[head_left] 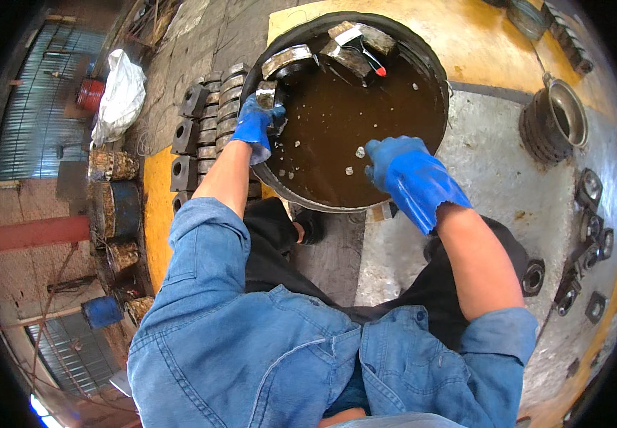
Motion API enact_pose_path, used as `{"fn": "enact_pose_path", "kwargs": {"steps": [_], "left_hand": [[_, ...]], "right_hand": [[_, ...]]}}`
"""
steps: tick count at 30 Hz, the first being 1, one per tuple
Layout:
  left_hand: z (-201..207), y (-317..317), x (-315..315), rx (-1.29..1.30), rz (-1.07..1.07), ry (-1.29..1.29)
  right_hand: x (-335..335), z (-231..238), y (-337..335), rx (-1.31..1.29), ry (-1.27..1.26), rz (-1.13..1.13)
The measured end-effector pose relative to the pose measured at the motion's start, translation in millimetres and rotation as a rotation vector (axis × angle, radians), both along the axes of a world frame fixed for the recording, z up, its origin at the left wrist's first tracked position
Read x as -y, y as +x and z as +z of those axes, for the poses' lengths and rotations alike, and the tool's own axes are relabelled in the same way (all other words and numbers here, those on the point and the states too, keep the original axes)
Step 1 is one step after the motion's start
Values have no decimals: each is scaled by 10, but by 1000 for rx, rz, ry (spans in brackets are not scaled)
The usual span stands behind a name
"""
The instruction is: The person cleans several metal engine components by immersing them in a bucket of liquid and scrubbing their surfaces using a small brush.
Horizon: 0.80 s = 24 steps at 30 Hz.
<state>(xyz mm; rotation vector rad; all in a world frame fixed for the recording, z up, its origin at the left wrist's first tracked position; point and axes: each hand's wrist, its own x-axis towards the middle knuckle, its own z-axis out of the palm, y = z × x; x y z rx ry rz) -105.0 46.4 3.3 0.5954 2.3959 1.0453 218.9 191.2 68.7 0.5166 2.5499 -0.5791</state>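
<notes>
A round dark tub (439,71) of murky brown liquid (351,128) stands in front of me. At its left rim my left hand (255,121), in a blue rubber glove, grips a wet metal ring (266,91); the glove hides part of it. My right hand (397,160), gloved in blue too, hovers over the near right of the tub. Its fingers are loosely bent and apart, with nothing visible in them. Toward the far side, several thick metal rings (288,61) rise partly out of the liquid. A paintbrush (358,47) with a red-tipped handle rests across them.
Stacked metal rings (230,100) and dark blocks with holes (183,135) line the tub's left side. On the right are a metal cylinder (554,121) and several large nuts (590,189). A white sack (121,93) and rusty drums (117,207) stand farther left.
</notes>
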Motion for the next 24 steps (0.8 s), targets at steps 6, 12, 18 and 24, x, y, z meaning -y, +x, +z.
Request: {"fn": "enact_pose_path", "kwargs": {"steps": [6,12,18,24], "left_hand": [[-389,-29,69,-335,-131,-197],[-331,712,-21,-525,-287,-408],[-471,1380,-363,-599,-315,-722],[-759,1380,-337,-716,-389,-768]], "right_hand": [[-84,195,36,-39,-41,-49],[-137,156,105,-93,-25,-37],[-217,127,248,-119,-44,-32],[-209,128,333,-143,-45,-20]]}}
